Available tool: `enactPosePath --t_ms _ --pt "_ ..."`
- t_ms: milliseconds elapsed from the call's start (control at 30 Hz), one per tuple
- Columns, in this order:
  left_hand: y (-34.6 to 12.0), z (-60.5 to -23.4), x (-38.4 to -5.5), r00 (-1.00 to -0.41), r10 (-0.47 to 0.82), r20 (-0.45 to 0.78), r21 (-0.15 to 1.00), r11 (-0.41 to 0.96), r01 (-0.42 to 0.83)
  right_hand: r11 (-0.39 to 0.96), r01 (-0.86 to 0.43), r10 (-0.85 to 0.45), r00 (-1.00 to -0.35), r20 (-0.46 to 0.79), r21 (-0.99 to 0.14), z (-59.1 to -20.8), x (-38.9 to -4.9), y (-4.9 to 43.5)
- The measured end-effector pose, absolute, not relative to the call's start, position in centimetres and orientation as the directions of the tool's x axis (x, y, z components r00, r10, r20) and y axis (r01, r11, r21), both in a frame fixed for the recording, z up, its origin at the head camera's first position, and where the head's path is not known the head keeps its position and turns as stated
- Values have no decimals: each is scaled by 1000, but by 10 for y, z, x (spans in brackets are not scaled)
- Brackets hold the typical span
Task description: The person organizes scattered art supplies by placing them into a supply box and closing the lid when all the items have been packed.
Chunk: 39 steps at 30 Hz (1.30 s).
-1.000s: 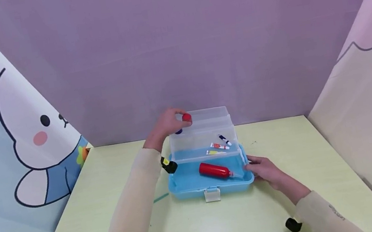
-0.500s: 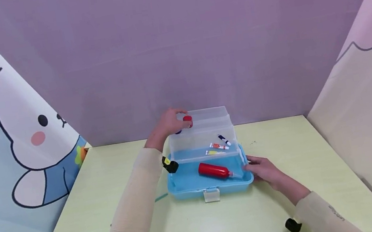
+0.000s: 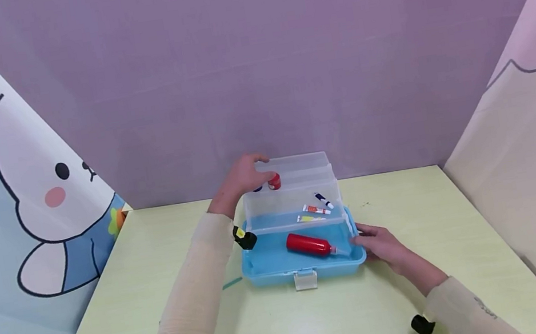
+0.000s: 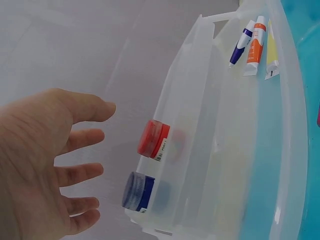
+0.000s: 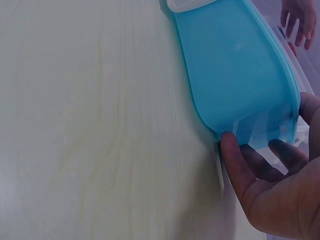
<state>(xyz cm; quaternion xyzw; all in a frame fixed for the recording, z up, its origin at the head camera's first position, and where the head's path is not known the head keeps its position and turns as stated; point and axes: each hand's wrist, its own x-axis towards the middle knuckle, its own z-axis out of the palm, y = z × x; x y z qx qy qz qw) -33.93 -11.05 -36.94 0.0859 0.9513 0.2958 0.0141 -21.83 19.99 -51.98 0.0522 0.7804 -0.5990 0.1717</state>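
Observation:
A light-blue storage box (image 3: 269, 280) stands raised open, its translucent tiered trays (image 3: 298, 197) unfolded at the back. My left hand (image 3: 247, 176) is over the left of the topmost tier, fingers spread and apart from the red-lidded paint jar (image 4: 152, 139). Beside that jar sits a dark-blue paint jar (image 4: 137, 192). My right hand (image 3: 382, 243) grips the box's right end, thumb at the rim and fingers against the outer wall (image 5: 250, 127). In the middle tier lie a dark-blue paint tube (image 3: 324, 201), an orange one (image 3: 316, 210) and a yellow one (image 3: 310, 218).
A red bottle (image 3: 308, 245) with a clear nozzle lies in the box's base. The clear clasp (image 3: 306, 281) hangs at the front. A thin teal strip (image 3: 232, 283) lies on the table left of the box. A purple backdrop (image 3: 275, 73) rises behind.
The red-lidded jar has come down onto the top tier and my left hand has let go of it, its fingers spreading. My right hand has stayed on the box.

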Motion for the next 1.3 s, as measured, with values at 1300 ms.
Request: enactPosePath --t_ms 1300 --pt "-138 -378 -273 -937 222 269 360 879 312 221 252 -122 -951 -283 -942 -527 -218 198"
